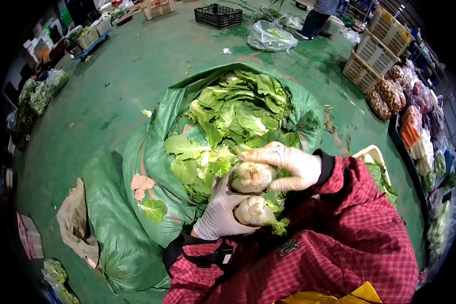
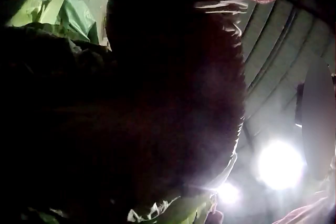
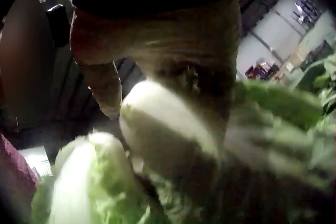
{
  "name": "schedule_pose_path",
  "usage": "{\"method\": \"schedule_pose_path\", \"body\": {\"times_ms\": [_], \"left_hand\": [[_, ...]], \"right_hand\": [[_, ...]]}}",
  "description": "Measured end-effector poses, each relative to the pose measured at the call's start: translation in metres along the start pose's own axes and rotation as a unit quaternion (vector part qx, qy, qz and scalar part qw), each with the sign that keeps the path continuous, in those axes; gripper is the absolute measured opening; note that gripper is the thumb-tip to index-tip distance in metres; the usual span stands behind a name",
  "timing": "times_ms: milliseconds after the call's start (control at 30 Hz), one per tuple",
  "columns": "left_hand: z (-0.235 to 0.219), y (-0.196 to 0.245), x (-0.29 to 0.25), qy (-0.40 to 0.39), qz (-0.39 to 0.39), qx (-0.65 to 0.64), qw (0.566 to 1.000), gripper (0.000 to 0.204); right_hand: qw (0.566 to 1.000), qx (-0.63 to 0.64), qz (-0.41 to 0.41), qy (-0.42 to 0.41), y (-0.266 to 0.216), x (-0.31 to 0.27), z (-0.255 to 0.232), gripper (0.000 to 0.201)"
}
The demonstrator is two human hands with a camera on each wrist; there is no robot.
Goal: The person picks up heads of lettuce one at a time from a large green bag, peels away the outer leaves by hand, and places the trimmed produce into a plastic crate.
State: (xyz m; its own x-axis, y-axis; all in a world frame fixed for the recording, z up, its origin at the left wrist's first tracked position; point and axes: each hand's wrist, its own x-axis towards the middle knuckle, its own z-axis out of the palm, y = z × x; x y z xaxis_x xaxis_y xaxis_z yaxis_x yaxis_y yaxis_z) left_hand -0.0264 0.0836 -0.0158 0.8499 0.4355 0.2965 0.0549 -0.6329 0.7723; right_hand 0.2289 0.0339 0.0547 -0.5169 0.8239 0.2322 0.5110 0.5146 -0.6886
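Two Chinese cabbages are held side by side before the person's body, white stem ends up in the head view. My gloved left hand (image 1: pixel 219 209) grips the nearer cabbage (image 1: pixel 254 211) from the left, its thumb side against the farther cabbage (image 1: pixel 252 177). From the right, my gloved right hand (image 1: pixel 285 163) holds the farther cabbage, fingers over its top and thumb along its near side. In the right wrist view, the cabbage (image 3: pixel 157 113) under that hand and the other cabbage (image 3: pixel 79 182) show pale ribs and green leaves. The left wrist view is mostly dark.
Ahead stands an open green sack (image 1: pixel 154 114) full of loose green leaves (image 1: pixel 243 109). A filled green sack (image 1: pixel 114 218) lies at the left. A white basket (image 1: pixel 372 152) stands by the right elbow. Farther off are stacked crates (image 1: pixel 375 55), a black crate (image 1: pixel 218 16) and another person (image 1: pixel 316 20).
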Motion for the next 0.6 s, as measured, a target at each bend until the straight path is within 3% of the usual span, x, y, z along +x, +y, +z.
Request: {"method": "schedule_pose_path", "body": {"times_ms": [33,100,133,200,300,333,367,533,600], "left_hand": [[0.000,0.004,0.000,0.010,-0.009,0.032,0.999,0.073],[-0.002,0.015,0.001,0.033,-0.025,0.094,0.995,0.072],[0.002,0.010,-0.001,0.045,-0.023,0.161,0.986,0.066],[0.007,0.009,-0.001,0.081,-0.033,0.222,0.971,0.062],[0.015,0.006,-0.003,0.137,-0.043,0.297,0.944,0.054],[0.016,0.005,-0.004,0.151,-0.045,0.323,0.933,0.053],[0.019,0.005,-0.004,0.165,-0.047,0.348,0.922,0.052],[0.033,-0.015,-0.012,0.246,0.004,0.446,0.860,0.077],[0.035,-0.018,-0.016,0.255,0.014,0.431,0.865,0.082]], "right_hand": [[0.999,-0.029,-0.041,0.014,0.004,0.002,-0.001,0.067],[0.998,0.047,0.039,-0.003,0.002,0.006,0.005,0.051],[0.996,-0.079,0.039,0.002,-0.003,0.008,0.008,0.047],[0.944,-0.328,0.030,0.012,-0.017,0.012,0.012,0.040],[0.953,-0.287,0.083,0.060,-0.013,0.014,0.026,0.039],[0.962,-0.246,0.013,0.120,-0.009,0.017,0.025,0.040],[0.950,-0.282,0.025,0.131,-0.013,0.017,0.023,0.041],[0.909,-0.406,-0.032,0.084,-0.017,0.003,0.019,0.035],[0.905,-0.417,-0.064,0.053,-0.018,0.004,0.014,0.032]]}}
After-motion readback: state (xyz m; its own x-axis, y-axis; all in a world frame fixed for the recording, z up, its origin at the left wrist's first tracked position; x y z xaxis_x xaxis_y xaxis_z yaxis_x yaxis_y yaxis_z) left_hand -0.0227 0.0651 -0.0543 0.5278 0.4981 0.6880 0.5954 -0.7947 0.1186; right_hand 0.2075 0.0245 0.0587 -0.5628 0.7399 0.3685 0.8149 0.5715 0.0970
